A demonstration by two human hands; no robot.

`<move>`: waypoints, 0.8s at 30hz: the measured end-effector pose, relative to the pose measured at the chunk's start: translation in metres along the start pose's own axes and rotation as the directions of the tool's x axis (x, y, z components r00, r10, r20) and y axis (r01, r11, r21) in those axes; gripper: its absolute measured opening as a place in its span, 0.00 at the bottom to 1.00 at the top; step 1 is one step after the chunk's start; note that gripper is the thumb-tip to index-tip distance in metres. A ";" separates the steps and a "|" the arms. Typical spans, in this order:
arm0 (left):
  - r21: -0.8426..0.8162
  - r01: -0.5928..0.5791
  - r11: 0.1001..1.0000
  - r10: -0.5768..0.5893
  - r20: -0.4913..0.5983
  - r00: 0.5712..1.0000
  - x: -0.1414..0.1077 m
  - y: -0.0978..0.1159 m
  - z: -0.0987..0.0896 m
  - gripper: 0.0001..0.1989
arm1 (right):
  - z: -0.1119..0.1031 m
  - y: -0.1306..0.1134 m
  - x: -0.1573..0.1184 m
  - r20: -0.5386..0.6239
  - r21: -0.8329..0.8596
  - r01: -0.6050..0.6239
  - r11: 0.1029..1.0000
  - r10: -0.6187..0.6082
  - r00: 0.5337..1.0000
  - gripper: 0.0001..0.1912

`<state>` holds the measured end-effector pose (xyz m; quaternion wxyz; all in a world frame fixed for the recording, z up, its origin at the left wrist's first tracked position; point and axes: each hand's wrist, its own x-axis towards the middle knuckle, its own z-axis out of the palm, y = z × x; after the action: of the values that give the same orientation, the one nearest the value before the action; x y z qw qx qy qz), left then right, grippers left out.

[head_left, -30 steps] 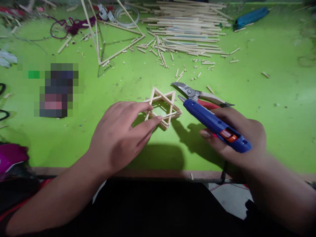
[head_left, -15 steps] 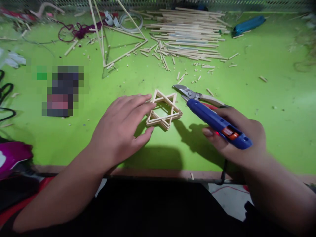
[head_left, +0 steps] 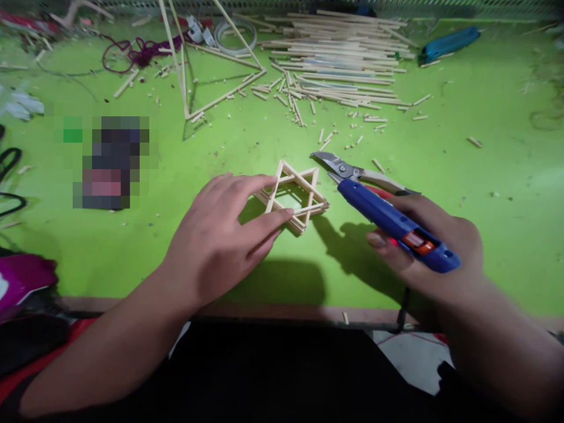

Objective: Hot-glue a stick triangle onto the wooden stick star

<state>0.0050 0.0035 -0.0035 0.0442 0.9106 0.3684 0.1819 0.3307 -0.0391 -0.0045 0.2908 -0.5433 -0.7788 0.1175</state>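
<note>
A small six-pointed star made of stacked thin wooden sticks (head_left: pixel 314 189) lies flat on the green table. My left hand (head_left: pixel 222 229) reaches over its left side, with the index fingertip at the upper left and the thumb on the lower edge. My right hand (head_left: pixel 440 241) is wrapped round a blue glue gun (head_left: pixel 392 220), whose nozzle points toward the star but stays apart from it. A small red light glows on the gun. Just behind its nozzle lie pruning shears (head_left: pixel 348 170) with open blades, their handles partly covered by the gun and hand.
A bundle of wooden sticks (head_left: pixel 343 56) lies at the back, with short offcuts (head_left: pixel 295 108) around it. A larger stick frame (head_left: pixel 227 94) stands at the back left, near a tape roll (head_left: pixel 235 38) and purple cord (head_left: pixel 143 53). A blue cutter (head_left: pixel 449 45) lies back right.
My left thumb has moved up and right onto the star's lower edge, and the index finger has shifted along its upper left. The right hand and glue gun hardly differ.
</note>
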 end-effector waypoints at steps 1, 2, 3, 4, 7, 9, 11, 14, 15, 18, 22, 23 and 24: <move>0.007 -0.004 1.000 0.004 -0.002 1.000 0.000 0.000 0.000 0.17 | 0.000 0.000 0.000 0.001 -0.001 0.001 1.000 -0.001 1.000 0.13; 0.013 -0.007 1.000 0.007 -0.003 1.000 0.001 0.000 0.001 0.17 | -0.001 0.000 0.000 0.003 0.001 0.001 1.000 -0.001 1.000 0.14; 0.020 -0.008 1.000 0.008 -0.005 1.000 0.001 0.001 0.001 0.17 | -0.001 0.000 0.000 0.000 0.003 0.004 1.000 -0.004 1.000 0.14; 0.028 -0.009 1.000 0.009 -0.002 1.000 0.001 0.001 0.001 0.17 | -0.001 0.000 -0.001 0.000 0.003 0.003 1.000 -0.003 1.000 0.14; 0.063 -0.017 0.998 0.017 0.006 1.000 0.001 0.002 0.000 0.18 | -0.001 0.000 0.000 0.001 0.009 0.003 1.000 -0.003 1.000 0.15; 0.088 -0.023 0.996 0.022 0.011 1.000 0.001 0.002 0.000 0.18 | -0.001 0.000 0.000 0.007 0.011 0.003 1.000 -0.003 1.000 0.15; 0.101 -0.028 0.994 0.028 0.000 1.000 0.001 0.003 -0.001 0.17 | -0.001 0.001 0.000 0.016 0.019 0.002 1.000 -0.002 1.000 0.15; 0.114 -0.038 0.993 0.038 -0.003 0.999 0.002 0.003 -0.001 0.17 | 0.000 0.002 0.000 0.014 0.057 -0.022 0.998 0.021 1.000 0.16; 0.116 -0.033 0.993 0.033 0.006 0.999 0.001 0.003 -0.001 0.18 | 0.000 0.001 0.000 0.006 0.081 -0.036 0.996 0.035 0.999 0.17; 0.101 -0.001 0.995 -0.001 0.020 1.000 0.001 0.003 -0.001 0.17 | 0.001 0.000 0.001 -0.050 0.166 -0.099 0.981 0.108 0.993 0.20; 0.074 0.006 0.997 -0.007 0.021 1.000 0.001 0.003 -0.001 0.17 | -0.001 0.001 0.001 -0.121 0.161 -0.251 0.955 0.271 0.955 0.14; 0.071 0.005 0.997 -0.007 0.023 1.000 0.001 0.003 -0.001 0.17 | -0.002 0.002 0.001 -0.138 0.154 -0.292 0.944 0.314 0.939 0.11; 0.067 0.005 0.998 -0.006 0.023 1.000 0.001 0.003 -0.001 0.18 | -0.004 0.003 0.000 -0.155 0.158 -0.326 0.932 0.349 0.924 0.09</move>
<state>0.0070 0.0020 -0.0014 0.0185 0.9126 0.3762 0.1589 0.3348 -0.0383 -0.0027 0.3703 -0.6578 -0.6345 0.1664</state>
